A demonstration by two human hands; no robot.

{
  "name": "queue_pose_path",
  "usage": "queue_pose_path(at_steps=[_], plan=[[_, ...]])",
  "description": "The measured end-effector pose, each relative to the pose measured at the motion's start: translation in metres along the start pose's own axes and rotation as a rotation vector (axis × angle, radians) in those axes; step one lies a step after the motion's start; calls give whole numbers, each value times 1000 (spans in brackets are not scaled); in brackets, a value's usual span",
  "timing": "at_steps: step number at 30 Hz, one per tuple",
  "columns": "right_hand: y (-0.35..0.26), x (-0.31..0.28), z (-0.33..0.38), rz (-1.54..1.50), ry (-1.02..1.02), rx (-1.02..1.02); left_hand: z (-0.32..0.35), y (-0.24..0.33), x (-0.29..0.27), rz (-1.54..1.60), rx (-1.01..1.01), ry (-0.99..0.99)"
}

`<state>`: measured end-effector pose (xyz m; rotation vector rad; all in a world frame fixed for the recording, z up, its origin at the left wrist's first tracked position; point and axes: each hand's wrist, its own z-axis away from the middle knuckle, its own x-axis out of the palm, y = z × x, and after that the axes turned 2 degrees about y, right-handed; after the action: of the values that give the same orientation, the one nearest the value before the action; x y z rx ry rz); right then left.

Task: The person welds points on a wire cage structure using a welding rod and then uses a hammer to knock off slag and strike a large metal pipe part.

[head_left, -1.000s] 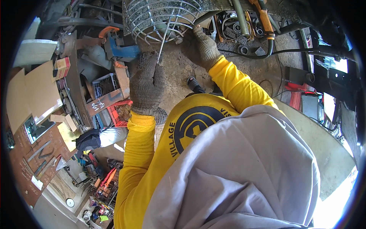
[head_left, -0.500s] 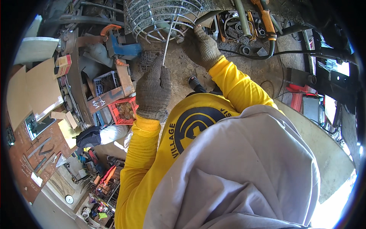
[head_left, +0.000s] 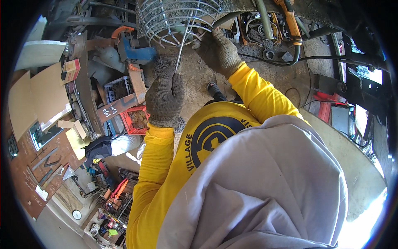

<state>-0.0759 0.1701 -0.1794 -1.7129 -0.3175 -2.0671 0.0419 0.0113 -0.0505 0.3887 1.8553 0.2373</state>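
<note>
Both my hands wear grey-brown knitted work gloves. Closed around the lower end of a thin metal rod (head_left: 182, 49) is my left hand (head_left: 166, 97); the rod slants up and away, its upper part lying across a round cage of welded metal bars (head_left: 168, 25). At the cage's near right rim, my right hand (head_left: 221, 54) has its fingers curled at the bars, with the fingertips partly hidden. The cage rests on a grey, rough work surface at the top of the view.
An orange power tool (head_left: 291, 25) hangs at the upper right, its black cable (head_left: 273, 63) running right. Left of me stand a blue clamp (head_left: 139, 52), a red crate (head_left: 134, 120) and a brown board (head_left: 29, 182) with tools. A pale panel (head_left: 348, 166) curves along my right.
My left hand has shifted slightly down and left, toward me, with the rod. My right hand stays at the cage rim, nearly unmoved.
</note>
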Motion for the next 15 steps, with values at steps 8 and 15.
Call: queue_pose_path(at_steps=[8,15], plan=[[-15,-19,17,16,55,144,-4,-5,-3,-11,41,4],[-33,-26,33,112,78,173,-5,-9,-7,87,-30,-41]])
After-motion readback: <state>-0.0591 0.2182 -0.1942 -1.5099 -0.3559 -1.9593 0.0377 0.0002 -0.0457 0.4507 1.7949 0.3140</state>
